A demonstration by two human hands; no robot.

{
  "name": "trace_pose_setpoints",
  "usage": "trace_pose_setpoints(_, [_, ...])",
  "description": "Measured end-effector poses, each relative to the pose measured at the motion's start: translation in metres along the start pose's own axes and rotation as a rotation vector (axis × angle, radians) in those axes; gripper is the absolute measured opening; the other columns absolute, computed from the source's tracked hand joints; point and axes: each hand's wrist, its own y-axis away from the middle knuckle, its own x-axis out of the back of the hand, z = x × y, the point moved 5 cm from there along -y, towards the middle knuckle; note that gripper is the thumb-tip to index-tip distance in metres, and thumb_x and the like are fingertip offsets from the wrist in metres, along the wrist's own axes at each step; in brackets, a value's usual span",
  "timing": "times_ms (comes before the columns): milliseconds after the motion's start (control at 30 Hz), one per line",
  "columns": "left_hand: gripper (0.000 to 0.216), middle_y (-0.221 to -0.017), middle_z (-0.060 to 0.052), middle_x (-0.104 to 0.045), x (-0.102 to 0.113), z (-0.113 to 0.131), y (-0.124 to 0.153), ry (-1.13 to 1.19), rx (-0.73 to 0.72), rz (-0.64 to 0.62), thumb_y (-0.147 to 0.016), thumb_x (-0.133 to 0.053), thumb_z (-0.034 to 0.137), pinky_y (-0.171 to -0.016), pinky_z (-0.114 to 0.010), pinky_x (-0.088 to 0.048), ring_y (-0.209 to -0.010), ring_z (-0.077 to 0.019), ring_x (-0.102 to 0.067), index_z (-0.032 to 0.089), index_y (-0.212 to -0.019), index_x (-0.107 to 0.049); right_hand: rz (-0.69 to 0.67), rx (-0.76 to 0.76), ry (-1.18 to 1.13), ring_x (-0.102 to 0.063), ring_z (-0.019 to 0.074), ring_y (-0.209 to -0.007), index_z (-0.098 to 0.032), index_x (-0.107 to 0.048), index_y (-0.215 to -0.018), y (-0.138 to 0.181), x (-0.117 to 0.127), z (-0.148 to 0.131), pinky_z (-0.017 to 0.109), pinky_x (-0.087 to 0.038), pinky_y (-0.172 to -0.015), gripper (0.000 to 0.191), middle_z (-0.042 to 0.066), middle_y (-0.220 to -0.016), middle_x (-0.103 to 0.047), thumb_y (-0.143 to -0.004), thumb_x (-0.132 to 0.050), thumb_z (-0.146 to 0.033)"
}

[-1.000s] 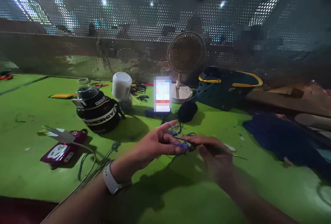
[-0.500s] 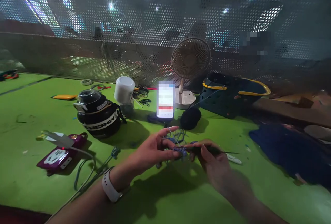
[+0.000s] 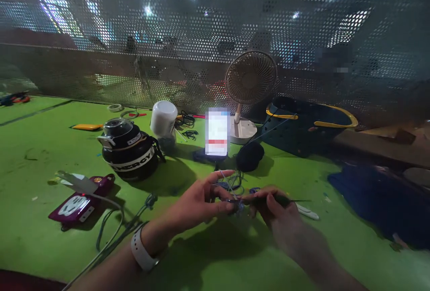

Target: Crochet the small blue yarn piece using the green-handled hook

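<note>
My left hand (image 3: 204, 199) pinches a small piece of blue crochet work (image 3: 239, 207) between thumb and fingers, its index finger stretched out with light yarn (image 3: 225, 179) running over it. In my right hand (image 3: 277, 208) is a thin crochet hook (image 3: 285, 199), held sideways, its tip at the work and its far end sticking out to the right. Loose strands of yarn lie just behind the fingers. A dark ball of yarn (image 3: 250, 156) rests beyond them. Under my right hand, scissors with white handles (image 3: 307, 211) show in part.
A lit phone (image 3: 217, 132) stands behind the hands, near a fan (image 3: 251, 78) and a dark basket (image 3: 302, 132) with yellow handles. To the left are a black jug (image 3: 129, 152), a white bottle (image 3: 163, 118) and a purple power strip (image 3: 82, 203) with cables. Dark blue fabric (image 3: 379, 206) lies right.
The view has shifted slightly, so things sit a little lower and to the right. Both hands keep their hold; the crochet work and hook have moved only slightly.
</note>
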Motion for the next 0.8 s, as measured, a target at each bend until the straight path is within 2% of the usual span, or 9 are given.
trace_pose_setpoints(100, [0.069, -0.076, 0.001, -0.068, -0.001, 0.003, 0.0, -0.052, -0.015, -0.031, -0.074, -0.077, 0.013, -0.064, -0.024, -0.043, -0.071, -0.0122, -0.061, 0.016, -0.135, -0.047, -0.017, 0.017, -0.008, -0.075, 0.0178, -0.075, -0.027, -0.072, -0.09, 0.0, 0.003, 0.002, 0.028, -0.062, -0.067, 0.009, 0.001, -0.087, -0.079, -0.09, -0.063, -0.03])
trace_pose_setpoints(267, [0.069, -0.079, -0.002, -0.069, 0.0, 0.007, 0.001, -0.127, -0.02, -0.059, -0.076, -0.075, 0.012, -0.07, -0.026, -0.046, -0.074, -0.0134, -0.063, 0.015, -0.138, -0.044, -0.023, -0.037, 0.011, -0.075, 0.0194, -0.077, -0.027, -0.072, -0.09, 0.0, 0.011, 0.009, 0.033, -0.061, -0.071, 0.009, 0.002, -0.09, -0.08, -0.09, -0.064, -0.031])
trace_pose_setpoints(400, [0.07, -0.08, -0.002, -0.069, -0.001, 0.008, 0.002, -0.169, -0.005, -0.082, -0.078, -0.073, 0.012, -0.072, -0.027, -0.048, -0.075, -0.0144, -0.064, 0.016, -0.14, -0.042, -0.106, -0.07, -0.006, -0.075, 0.017, -0.077, -0.027, -0.072, -0.09, -0.003, 0.012, 0.006, 0.031, -0.061, -0.072, 0.011, 0.002, -0.09, -0.08, -0.091, -0.062, -0.03])
trace_pose_setpoints(533, [0.07, -0.084, -0.003, -0.07, -0.001, 0.008, 0.004, -0.199, -0.022, -0.108, -0.078, -0.073, 0.014, -0.079, -0.031, -0.048, -0.082, -0.0167, -0.065, 0.018, -0.14, -0.042, -0.123, -0.11, 0.019, -0.075, 0.0178, -0.076, -0.026, -0.072, -0.089, -0.004, 0.014, 0.003, 0.031, -0.061, -0.068, 0.01, 0.004, -0.09, -0.08, -0.09, -0.063, -0.032])
trace_pose_setpoints(800, [0.069, -0.085, -0.005, -0.071, -0.003, 0.007, 0.004, -0.234, -0.007, -0.13, -0.079, -0.071, 0.016, -0.082, -0.033, -0.049, -0.084, -0.0177, -0.066, 0.016, -0.141, -0.04, -0.126, -0.148, 0.014, -0.074, 0.0161, -0.073, -0.025, -0.073, -0.087, -0.004, 0.018, -0.001, 0.026, -0.06, -0.062, 0.01, 0.005, -0.088, -0.08, -0.089, -0.065, -0.03])
